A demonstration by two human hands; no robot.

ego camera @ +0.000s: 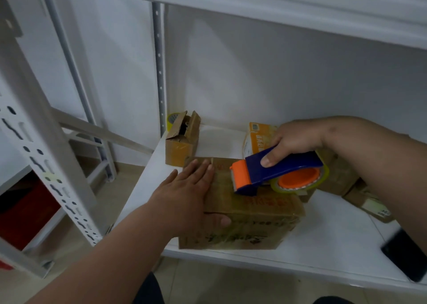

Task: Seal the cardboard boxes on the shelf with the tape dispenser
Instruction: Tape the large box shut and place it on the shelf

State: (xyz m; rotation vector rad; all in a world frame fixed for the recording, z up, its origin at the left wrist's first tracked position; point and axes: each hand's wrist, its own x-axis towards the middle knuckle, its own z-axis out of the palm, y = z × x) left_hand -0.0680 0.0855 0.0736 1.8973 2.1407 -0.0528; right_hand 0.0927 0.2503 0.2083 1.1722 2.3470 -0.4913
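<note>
Flat left hand [184,192] on glossy cardboard box [249,213]

A white shelf [323,241] carries everything. Under the left hand [184,195] a closed cardboard box [249,225] sits at the shelf's front edge. Beyond that hand's fingertips stands a small box [181,141] with open flaps, a tape roll [172,120] behind it in the back corner. Behind the right hand [293,139] is an orange-printed carton [256,139]; beneath that forearm lie more brown boxes [342,176]. A dark flat object [406,255] lies near the shelf's front right.
</note>
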